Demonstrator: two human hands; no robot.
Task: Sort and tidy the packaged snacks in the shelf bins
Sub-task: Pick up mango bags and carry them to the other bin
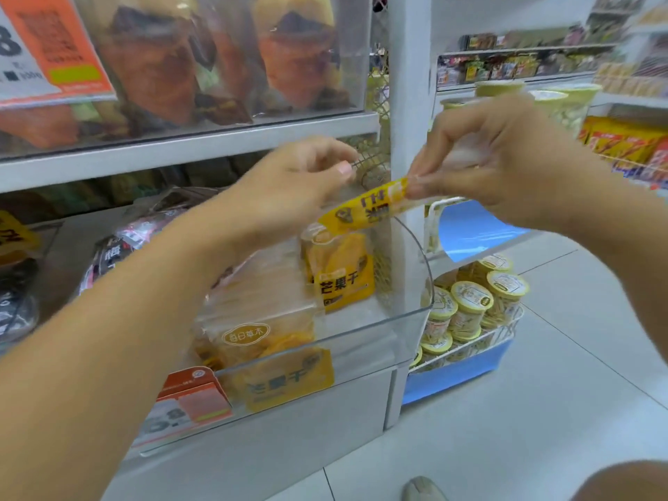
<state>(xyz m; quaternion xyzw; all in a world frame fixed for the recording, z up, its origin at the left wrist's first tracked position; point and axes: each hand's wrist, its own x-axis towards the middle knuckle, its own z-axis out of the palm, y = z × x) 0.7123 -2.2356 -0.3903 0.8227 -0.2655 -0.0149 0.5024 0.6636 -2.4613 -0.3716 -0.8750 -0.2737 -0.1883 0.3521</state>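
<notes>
Yellow snack packet [365, 206] held above the clear shelf bin [408, 316].

The right hand [506, 157] pinches the packet's right end with curled fingertips. The left hand [289, 186], wrist bent and fingers curled, reaches to its left end; whether it grips is unclear. More yellow packets [336, 273] stand in the bin below.

Snack packets [339, 280] stand in the bin [405, 320], cups [470, 301] to its right.
</notes>
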